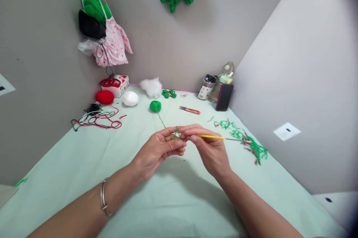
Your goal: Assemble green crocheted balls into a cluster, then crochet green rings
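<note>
Green yarn is looped over the raised forefinger of my left hand, and its fingers are closed on the strand. A tail of it hangs at the lower fingertips. My right hand pinches a crochet hook with a yellow handle and a grey shaft pointing right. The hook's tip meets the yarn between both hands, partly hidden by the fingers. From there a strand runs back to a green yarn ball on the table.
Thread snips lie behind my hands. Green yarn scraps are spread at right, near a phone and a tin. Red and white yarn balls, tangled yarn and white stuffing sit farther back.
</note>
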Motion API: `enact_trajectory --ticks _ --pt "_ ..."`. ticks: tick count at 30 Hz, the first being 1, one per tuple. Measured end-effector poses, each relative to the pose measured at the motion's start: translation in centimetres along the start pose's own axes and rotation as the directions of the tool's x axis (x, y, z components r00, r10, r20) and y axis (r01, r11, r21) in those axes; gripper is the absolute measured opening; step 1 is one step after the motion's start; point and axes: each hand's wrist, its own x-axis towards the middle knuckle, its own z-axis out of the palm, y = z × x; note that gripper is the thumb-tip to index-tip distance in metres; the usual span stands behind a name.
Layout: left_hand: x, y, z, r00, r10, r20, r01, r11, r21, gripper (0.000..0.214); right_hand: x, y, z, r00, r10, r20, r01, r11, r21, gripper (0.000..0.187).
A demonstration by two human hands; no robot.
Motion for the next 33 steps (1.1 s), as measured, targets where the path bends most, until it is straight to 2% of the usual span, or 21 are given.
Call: enact_trajectory --ticks 5,16,25,33 --pt "0.0 -0.1 -0.2 1.000 -0.003 0.020 0.003 1.000 0.013 0.033 0.1 0.1 0.1 0.993 0.115 0.005 -0.115 0.984 0.134 0.011" --pt "0.1 -0.1 -0.5 0.998 0.046 -0.033 -0.042 0.990 0.133 0.043 0.0 0.1 -0.1 0.984 0.173 -0.030 -0.169 0.980 0.102 0.009" --pt "-0.1 -0.8 0.3 0.990 0.096 -0.107 -0.083 0.990 0.115 0.054 -0.2 0.6 0.5 0.990 0.143 -0.005 -0.141 0.982 0.125 0.011" --pt "-0.2 -0.8 0.3 0.980 0.140 -0.141 -0.118 0.981 0.151 0.055 -0.4 0.4 1.2 0.998 -0.025 -0.054 0.021 0.997 -0.070 0.019"
